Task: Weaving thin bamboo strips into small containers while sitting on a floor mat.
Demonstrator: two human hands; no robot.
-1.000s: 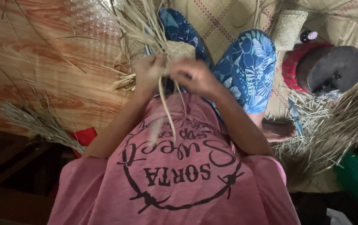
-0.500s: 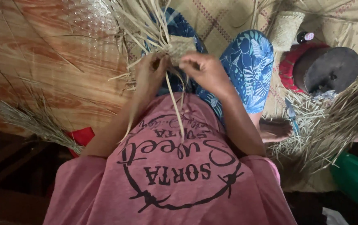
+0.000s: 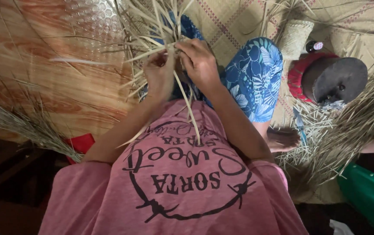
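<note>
We sit on the pale woven straw floor mat (image 3: pixel 239 26), a fan of dry tan palm-leaf strips (image 3: pixel 152 30) above our lap. They look light, springy and brittle, best pinched near the crossing. Our left hand (image 3: pixel 160 74) and right hand (image 3: pixel 200 61) both pinch strips there.

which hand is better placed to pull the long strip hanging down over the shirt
Probably the right hand: the long strip hangs from just under its fingers, while the left hand is closed on the weave.
</note>
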